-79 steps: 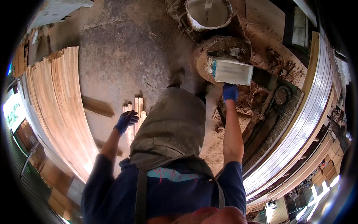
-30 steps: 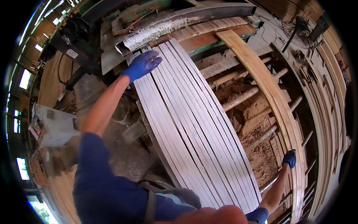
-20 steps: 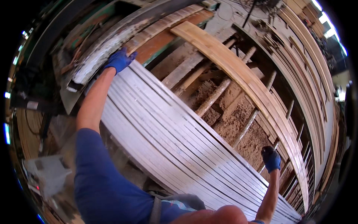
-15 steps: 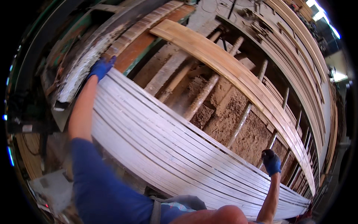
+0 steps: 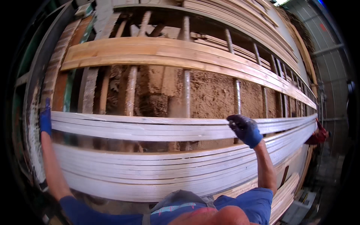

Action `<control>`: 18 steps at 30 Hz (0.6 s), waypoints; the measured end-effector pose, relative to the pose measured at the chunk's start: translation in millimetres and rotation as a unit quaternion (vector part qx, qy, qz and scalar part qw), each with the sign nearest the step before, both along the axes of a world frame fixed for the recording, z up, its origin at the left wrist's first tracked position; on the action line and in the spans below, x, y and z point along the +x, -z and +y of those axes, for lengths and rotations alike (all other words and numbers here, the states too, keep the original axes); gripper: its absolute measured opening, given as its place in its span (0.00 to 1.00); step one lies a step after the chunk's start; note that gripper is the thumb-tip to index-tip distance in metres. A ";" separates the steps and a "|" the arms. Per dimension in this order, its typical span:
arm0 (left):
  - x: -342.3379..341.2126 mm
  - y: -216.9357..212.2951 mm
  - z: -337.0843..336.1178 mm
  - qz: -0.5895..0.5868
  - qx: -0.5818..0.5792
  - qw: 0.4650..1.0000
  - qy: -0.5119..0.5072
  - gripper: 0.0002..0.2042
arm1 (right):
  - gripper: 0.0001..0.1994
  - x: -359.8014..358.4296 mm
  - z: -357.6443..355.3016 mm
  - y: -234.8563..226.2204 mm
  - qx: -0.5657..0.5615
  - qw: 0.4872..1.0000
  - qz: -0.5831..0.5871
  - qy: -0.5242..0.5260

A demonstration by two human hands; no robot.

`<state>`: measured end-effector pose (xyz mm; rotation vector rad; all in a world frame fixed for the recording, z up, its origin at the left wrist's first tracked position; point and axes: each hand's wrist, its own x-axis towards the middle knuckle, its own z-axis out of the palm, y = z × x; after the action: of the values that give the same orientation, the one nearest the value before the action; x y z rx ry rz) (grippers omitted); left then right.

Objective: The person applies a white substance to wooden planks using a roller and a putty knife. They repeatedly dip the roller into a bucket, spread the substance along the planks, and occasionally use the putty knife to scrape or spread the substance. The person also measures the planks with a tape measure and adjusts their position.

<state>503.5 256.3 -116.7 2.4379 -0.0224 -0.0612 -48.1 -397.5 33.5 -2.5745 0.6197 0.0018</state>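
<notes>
Long white-coated boards (image 5: 157, 165) lie side by side across the rack in front of me. A narrower group of white boards (image 5: 123, 127) lies beyond them, with a gap between the groups. My left hand (image 5: 45, 118), in a blue glove, is at the left end of the far group, fingers stretched out along the board ends. My right hand (image 5: 245, 129), in a blue glove with a dark palm, is over the far group toward its right, its fingers curled. Whether they grip a board edge or something small is hidden.
Bare wooden boards (image 5: 165, 52) lie across the rack's metal rollers (image 5: 186, 90), above a floor strewn with brown debris. A worn machine frame (image 5: 32, 112) stands at the left. Stacked planks (image 5: 240, 22) are at the back; a person in red (image 5: 318, 135) is at the far right end.
My view has turned to the right. The far group of white boards has separated from the rest and moved away from me. My right hand is now over that group.
</notes>
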 end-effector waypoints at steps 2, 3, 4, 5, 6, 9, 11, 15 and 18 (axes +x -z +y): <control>36.0 15.4 17.0 0.054 -0.097 0.994 0.005 0.26 | 0.08 10.7 19.3 -13.7 -0.004 0.997 0.073 -0.011; 49.6 21.4 8.6 0.082 -0.138 0.987 0.009 0.25 | 0.09 7.8 25.0 -3.5 -0.003 0.998 0.023 -0.052; 60.6 29.4 3.9 0.112 -0.178 0.978 0.007 0.24 | 0.09 9.8 36.2 -6.0 -0.007 0.994 0.032 -0.102; 69.2 38.6 9.7 0.120 -0.190 0.974 0.005 0.23 | 0.11 16.5 50.1 -8.8 0.040 0.992 0.051 -0.110; 71.4 50.0 14.1 0.115 -0.195 0.974 0.010 0.23 | 0.13 21.3 59.0 -0.4 0.041 0.986 0.031 -0.161; 87.8 67.6 6.4 0.098 -0.198 0.974 0.042 0.22 | 0.17 25.2 77.8 10.9 0.062 0.960 0.213 -0.173; 88.2 81.8 21.7 0.088 -0.209 0.973 0.050 0.22 | 0.15 9.3 67.7 67.4 0.036 0.951 0.254 -0.171; 86.0 82.5 28.9 0.065 -0.214 0.971 0.082 0.21 | 0.20 15.6 56.6 101.2 -0.002 0.952 0.294 -0.089; 77.7 76.6 34.1 0.041 -0.231 0.965 0.114 0.21 | 0.20 25.1 53.2 106.8 -0.055 0.976 0.196 -0.077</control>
<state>581.2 290.3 -193.2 1.9540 -0.2540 -0.2331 -23.0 -344.3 -73.3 -2.7434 0.5690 0.5534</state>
